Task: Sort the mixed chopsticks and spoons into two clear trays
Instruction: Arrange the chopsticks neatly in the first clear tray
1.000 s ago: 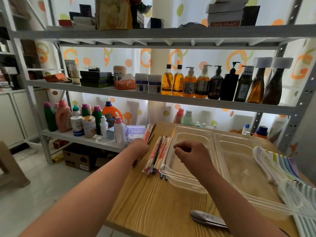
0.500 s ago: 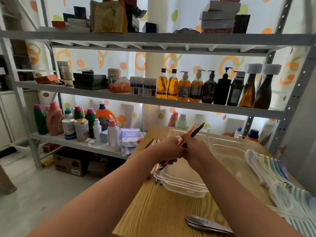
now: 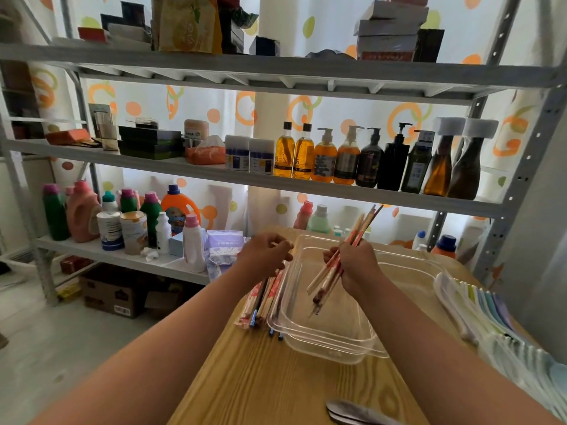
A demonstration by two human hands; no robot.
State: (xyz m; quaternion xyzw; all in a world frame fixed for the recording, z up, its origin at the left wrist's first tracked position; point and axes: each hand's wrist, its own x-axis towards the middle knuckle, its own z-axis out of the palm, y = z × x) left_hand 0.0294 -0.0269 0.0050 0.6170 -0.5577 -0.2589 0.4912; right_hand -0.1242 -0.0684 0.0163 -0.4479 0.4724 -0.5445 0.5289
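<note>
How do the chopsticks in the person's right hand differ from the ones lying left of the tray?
The held chopsticks are raised and slanted over the near clear tray, gripped by the right hand; the chopstick pile lies flat on the wooden table. The held ones fan apart; the pile lies roughly parallel. Both include red-patterned sticks.

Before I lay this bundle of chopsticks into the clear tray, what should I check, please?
1. Right hand grips the bundle of red-and-tan wooden chopsticks: ok.
2. The bundle is above the left clear plastic tray: ok.
3. That tray is empty inside: ok.
4. Chopstick ends are aligned: not ok, they splay.
5. Left hand holds nothing: cannot tell.
</note>
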